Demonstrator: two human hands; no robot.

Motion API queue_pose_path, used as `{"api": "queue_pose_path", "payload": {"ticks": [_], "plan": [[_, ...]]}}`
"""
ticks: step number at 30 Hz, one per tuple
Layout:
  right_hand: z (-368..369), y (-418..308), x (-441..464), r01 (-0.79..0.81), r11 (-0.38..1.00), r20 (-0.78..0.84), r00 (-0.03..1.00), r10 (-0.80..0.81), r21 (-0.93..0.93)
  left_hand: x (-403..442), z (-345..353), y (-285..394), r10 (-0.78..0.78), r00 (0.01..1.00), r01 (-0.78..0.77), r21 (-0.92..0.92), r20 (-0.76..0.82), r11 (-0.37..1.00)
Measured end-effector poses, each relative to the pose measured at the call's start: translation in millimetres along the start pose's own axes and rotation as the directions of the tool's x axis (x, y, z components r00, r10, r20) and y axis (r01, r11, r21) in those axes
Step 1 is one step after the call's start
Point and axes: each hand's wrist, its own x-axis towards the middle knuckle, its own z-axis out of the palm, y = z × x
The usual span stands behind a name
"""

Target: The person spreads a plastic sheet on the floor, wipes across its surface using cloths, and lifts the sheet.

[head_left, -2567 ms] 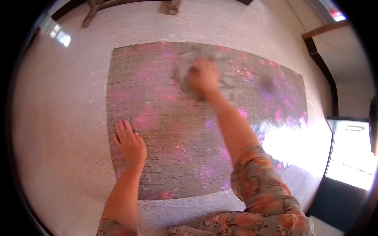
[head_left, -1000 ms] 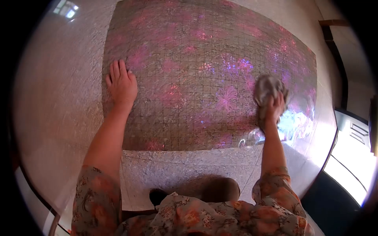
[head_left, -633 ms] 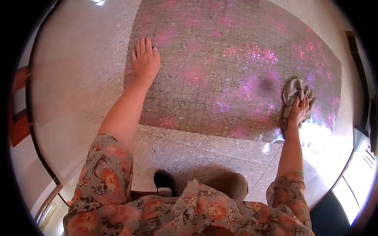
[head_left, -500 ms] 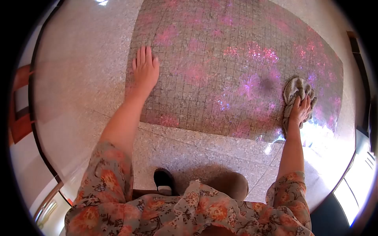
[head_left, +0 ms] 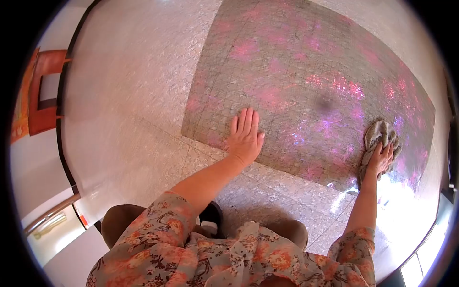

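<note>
Cloth (head_left: 377, 133), grey-brown and bunched, lies on the right part of the sheet (head_left: 267, 71) in the head view, near its close edge. The right hand (head_left: 381, 159) rests on top of it, fingers pointing away from the body; whether they pinch the fabric, I cannot tell. Glare (head_left: 394, 189) whitens the sheet's near right corner, just beside that hand.

The left hand (head_left: 245, 136) is laid flat, palm down, fingers straight and slightly spread, its heel by the sheet's near edge, well apart from the cloth.

The sheet lies on the pale floor (head_left: 119, 91), glossy, marked with thin grid lines and pink and purple bursts. Closer in, a dark shoe (head_left: 212, 216) stands on the floor, beyond the flowered shirt (head_left: 267, 256). At far left is a reddish-brown frame (head_left: 44, 122).
</note>
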Motion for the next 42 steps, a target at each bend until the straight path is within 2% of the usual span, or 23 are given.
{"api": "queue_pose_path", "payload": {"ticks": [3,4,6,7,8,10,11,12,14,16,18,21,23,24,26,27,36,39,42], "plan": [[-5,-9,-4,-0.003,0.999,0.014,1.0,0.004,-0.045,-1,-2,0,0.054,0.998,-0.055,0.017,0.032,0.998],[-7,-7,-4,-0.031,0.995,0.02,0.999,0.033,-0.092,-1,0,-2,0.13,0.991,-0.131,0.032,0.042,0.991],[9,11,-2,0.137,0.986,-0.178,0.977,-0.119,0.093,2,4,6,0.272,0.959,-0.275,0.027,0.074,0.961],[-6,-3,-3,0.142,0.978,-0.205,0.973,-0.109,0.156,6,2,13,0.327,0.941,-0.33,0.014,0.087,0.944],[-4,-4,-7,0.148,0.988,-0.251,0.959,-0.134,0.04,16,6,20,0.394,0.913,-0.394,-0.021,0.103,0.919],[0,-4,-6,0.139,0.978,-0.263,0.96,-0.094,0.156,41,12,37,0.472,0.879,-0.471,-0.024,0.074,0.882],[-38,-36,-5,0.001,1.0,-0.05,0.999,0.0,0.025,57,16,52,0.488,0.872,-0.488,0.0,0.032,0.873],[-22,-36,-8,0.037,0.99,-0.197,0.98,-0.009,0.136,72,18,65,0.531,0.847,-0.53,-0.037,0.01,0.847],[-29,-50,-12,-0.062,0.994,-0.118,0.99,0.072,0.091,101,23,92,0.52,0.854,-0.52,-0.005,-0.021,0.854],[-25,-54,-10,-0.069,0.983,-0.101,0.991,0.087,0.169,125,35,124,0.553,0.832,-0.554,-0.013,-0.052,0.832],[-31,-56,-12,-0.059,0.984,-0.094,0.993,0.075,0.166,140,44,161,0.586,0.805,-0.59,-0.021,-0.089,0.807],[-45,-57,-13,-0.062,0.976,-0.07,0.994,0.078,0.21,159,57,215,0.616,0.785,-0.616,0.015,-0.063,0.787],[-48,-58,-13,-0.061,0.968,-0.071,0.994,0.081,0.242,173,69,242,0.546,0.827,-0.544,0.053,-0.138,0.837],[-50,-58,-13,-0.064,0.963,-0.069,0.994,0.085,0.262,178,72,254,0.563,0.813,-0.562,0.052,-0.147,0.825],[-53,-58,-13,-0.083,0.951,-0.041,0.994,0.1,0.297,179,76,272,0.463,0.872,-0.445,0.136,-0.161,0.885],[-55,-57,-13,-0.09,0.949,-0.021,0.995,0.101,0.303,179,79,276,0.457,0.866,-0.424,0.186,-0.204,0.886],[-66,-50,-9,-0.147,0.906,0.138,0.985,0.099,0.396,179,72,280,0.481,0.864,-0.448,0.207,-0.15,0.87],[-60,-31,3,-0.017,0.889,0.131,0.99,-0.049,0.458,178,69,281,0.454,0.887,-0.43,0.21,-0.082,0.878],[-48,18,41,0.01,0.89,0.159,0.983,-0.092,0.457,178,66,282,0.473,0.878,-0.448,0.221,-0.076,0.866]]}}
